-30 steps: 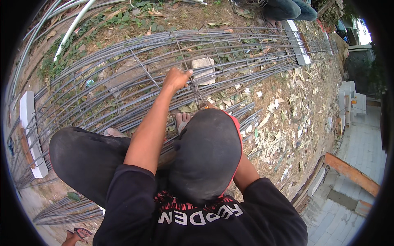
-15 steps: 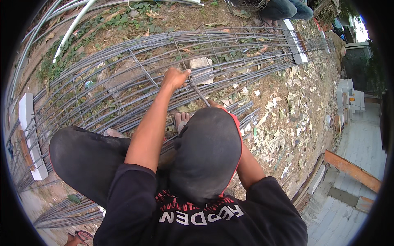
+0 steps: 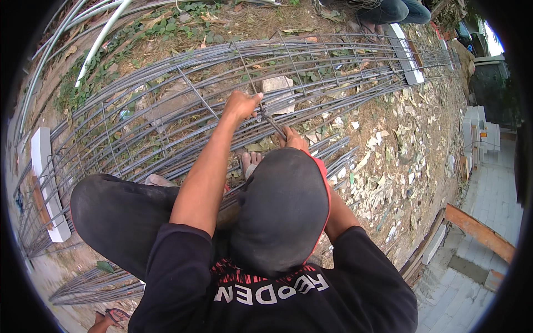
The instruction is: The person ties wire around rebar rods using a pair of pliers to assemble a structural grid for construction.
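Left hand [image 3: 241,108]: fingers curled at rebar cage [image 3: 198,93], beyond knees [image 3: 280,211]; pinch cannot be told | Right hand [image 3: 295,139]: fingers closed round pincers [image 3: 273,123], nearer, right | Step, judged: pincers working at cage bars | Next move: calls for steady left hand

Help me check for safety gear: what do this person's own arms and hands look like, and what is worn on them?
The left hand and right hand show no gloves. Plain black fabric sleeves leave both forearms bare. No watch or band shows on the left wrist; the right wrist is hidden behind the red-edged, dark grey trouser knee.
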Demonstrator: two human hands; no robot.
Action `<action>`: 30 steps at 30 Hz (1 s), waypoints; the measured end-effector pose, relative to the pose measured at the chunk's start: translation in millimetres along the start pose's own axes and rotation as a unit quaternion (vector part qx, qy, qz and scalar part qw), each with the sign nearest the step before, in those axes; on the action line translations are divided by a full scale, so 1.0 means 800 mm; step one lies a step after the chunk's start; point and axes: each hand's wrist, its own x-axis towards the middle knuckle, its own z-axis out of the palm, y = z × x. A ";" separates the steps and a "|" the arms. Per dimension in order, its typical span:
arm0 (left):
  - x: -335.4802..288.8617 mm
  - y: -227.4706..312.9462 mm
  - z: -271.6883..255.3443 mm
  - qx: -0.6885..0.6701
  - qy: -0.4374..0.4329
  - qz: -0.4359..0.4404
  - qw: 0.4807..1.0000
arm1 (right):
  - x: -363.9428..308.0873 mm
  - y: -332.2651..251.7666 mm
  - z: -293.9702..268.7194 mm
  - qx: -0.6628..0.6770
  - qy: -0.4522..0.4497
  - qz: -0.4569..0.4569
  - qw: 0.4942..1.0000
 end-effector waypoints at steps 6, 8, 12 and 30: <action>-0.009 0.018 0.001 -0.031 -0.018 -0.007 0.999 | -0.016 0.031 0.007 0.223 -0.063 0.021 0.972; -0.010 0.015 0.000 -0.018 -0.022 -0.025 0.999 | -0.009 0.042 0.002 0.410 -0.235 0.044 0.880; 0.008 0.000 0.002 -0.065 -0.016 0.007 0.998 | -0.012 0.026 -0.002 0.255 -0.121 -0.004 0.959; 0.017 -0.012 0.008 -0.039 -0.006 0.023 0.999 | -0.065 0.014 -0.028 0.464 -0.049 0.056 0.883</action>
